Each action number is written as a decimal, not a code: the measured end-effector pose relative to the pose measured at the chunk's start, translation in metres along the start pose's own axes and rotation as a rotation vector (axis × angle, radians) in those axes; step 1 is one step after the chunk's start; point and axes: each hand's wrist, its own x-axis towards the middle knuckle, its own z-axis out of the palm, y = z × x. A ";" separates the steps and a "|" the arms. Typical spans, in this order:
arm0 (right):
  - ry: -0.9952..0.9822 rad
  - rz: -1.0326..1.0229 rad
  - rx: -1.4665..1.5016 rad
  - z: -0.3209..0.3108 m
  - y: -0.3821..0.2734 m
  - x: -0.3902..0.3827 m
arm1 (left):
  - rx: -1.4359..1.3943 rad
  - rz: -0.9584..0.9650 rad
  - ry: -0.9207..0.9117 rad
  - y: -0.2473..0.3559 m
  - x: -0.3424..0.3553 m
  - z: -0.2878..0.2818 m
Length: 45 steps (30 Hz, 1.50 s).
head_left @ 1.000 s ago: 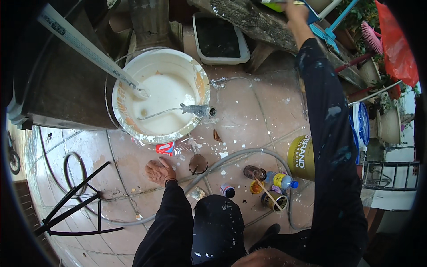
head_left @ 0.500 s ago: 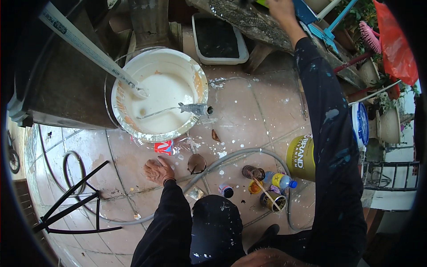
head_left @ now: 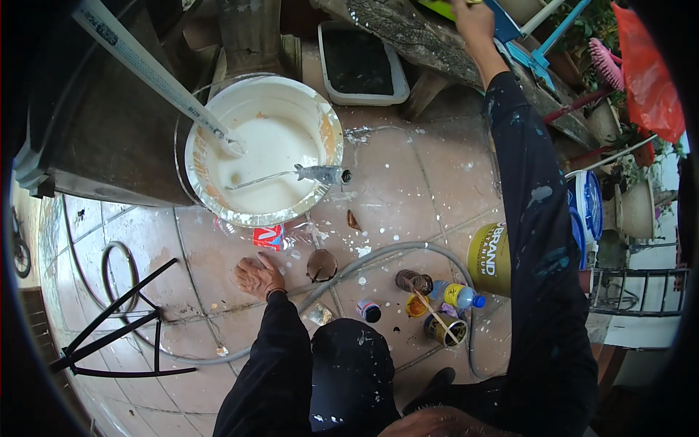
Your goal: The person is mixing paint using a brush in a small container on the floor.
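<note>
My left hand (head_left: 260,278) lies flat on the tiled floor, fingers stretched out. It is beside a clear plastic wrapper with a red label (head_left: 268,237) and a brown broken, cup-like piece (head_left: 322,266). My right arm reaches far forward, where my right hand (head_left: 476,29) is closed at the upper edge, next to a blue dustpan (head_left: 502,20) and a lime-green flat thing (head_left: 439,8). A yellowish bit shows at its fingers; what it is, I cannot make out. A bucket of white paint (head_left: 273,156) carries a paint roller frame (head_left: 320,174) across its rim and a white pole (head_left: 156,76) standing in it.
Right of my knee stand a small open can with a stick (head_left: 444,331), a plastic bottle (head_left: 462,296) and a dark-capped jar (head_left: 369,311). A yellow-green paint pail (head_left: 489,258) is farther right. A grey hose (head_left: 378,256) crosses the floor; a black metal frame (head_left: 120,331) lies left.
My right hand has shifted slightly right and farther up, and a yellowish bit now shows at its fingers. My left hand stays on the floor.
</note>
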 end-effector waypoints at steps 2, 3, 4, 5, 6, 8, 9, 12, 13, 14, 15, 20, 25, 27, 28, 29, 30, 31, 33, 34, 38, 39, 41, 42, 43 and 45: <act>0.039 0.136 0.002 -0.006 0.006 0.003 | -0.048 0.021 -0.017 0.009 0.001 0.004; -0.016 0.201 -0.095 -0.008 0.010 0.000 | -0.054 0.029 -0.020 0.010 0.000 0.006; 0.032 0.235 -0.079 -0.016 0.011 0.007 | -0.051 0.032 -0.026 0.011 -0.002 0.008; 0.026 0.233 -0.071 -0.018 0.000 0.005 | -0.037 0.020 -0.023 0.007 -0.002 0.007; 0.053 0.342 0.204 -0.022 -0.012 -0.005 | -0.027 0.009 -0.022 0.002 -0.004 0.005; 0.108 0.514 0.564 -0.038 -0.036 -0.023 | -0.005 -0.009 -0.035 -0.001 -0.002 0.003; 0.118 0.510 0.556 -0.050 -0.023 -0.021 | -0.012 0.000 -0.041 0.001 -0.003 0.004; -0.127 0.419 0.524 -0.089 -0.021 -0.050 | 0.010 0.029 -0.016 0.000 -0.006 0.011; -0.125 0.439 0.525 -0.087 -0.020 -0.060 | 0.029 0.036 -0.020 -0.008 -0.005 0.013; -0.202 0.322 0.503 -0.105 -0.017 -0.065 | 0.021 0.066 0.029 -0.002 -0.006 0.019; -0.285 0.218 0.498 -0.118 -0.019 -0.079 | 0.032 0.092 0.091 -0.006 -0.005 0.019; -0.462 0.060 0.405 -0.207 -0.052 -0.169 | 0.114 0.157 0.227 -0.017 0.005 0.035; -0.581 -0.276 0.517 -0.333 -0.069 -0.259 | 0.068 0.172 0.169 -0.014 0.003 0.054; -0.576 -0.522 0.676 -0.377 -0.070 -0.290 | 0.045 0.202 0.168 -0.031 0.034 0.050; -0.524 -0.502 0.648 -0.402 -0.073 -0.309 | -0.106 0.265 0.012 -0.067 0.088 0.028; -0.476 -0.471 0.604 -0.433 -0.070 -0.331 | -0.258 0.337 -0.166 -0.091 0.119 -0.002; -0.442 -0.426 0.507 -0.470 -0.068 -0.353 | -0.296 0.436 -0.365 -0.092 0.120 -0.024; -0.415 -0.364 0.362 -0.510 -0.064 -0.376 | -0.672 0.422 -0.459 -0.068 0.066 -0.023; -0.334 -0.212 0.248 -0.574 -0.050 -0.416 | -0.755 0.469 -0.391 -0.029 0.009 -0.071; -0.287 -0.128 0.315 -0.592 -0.038 -0.438 | -0.812 0.529 -0.297 -0.033 0.024 -0.114; 0.141 0.451 0.427 -0.623 0.033 -0.549 | -0.908 0.805 -0.132 0.078 -0.072 -0.292; 0.278 0.571 0.442 -0.622 0.053 -0.577 | -0.886 0.931 -0.167 0.112 -0.088 -0.318; 0.536 0.800 0.550 -0.609 0.101 -0.636 | -0.833 1.211 -0.288 0.183 -0.155 -0.347; 0.650 0.895 0.678 -0.595 0.123 -0.661 | -0.811 1.418 -0.328 0.210 -0.170 -0.353; 0.671 0.900 0.677 -0.583 0.149 -0.687 | -0.854 1.424 -0.519 0.238 -0.224 -0.358; 0.825 1.031 1.008 -0.556 0.180 -0.719 | -0.739 1.648 -0.646 0.278 -0.283 -0.357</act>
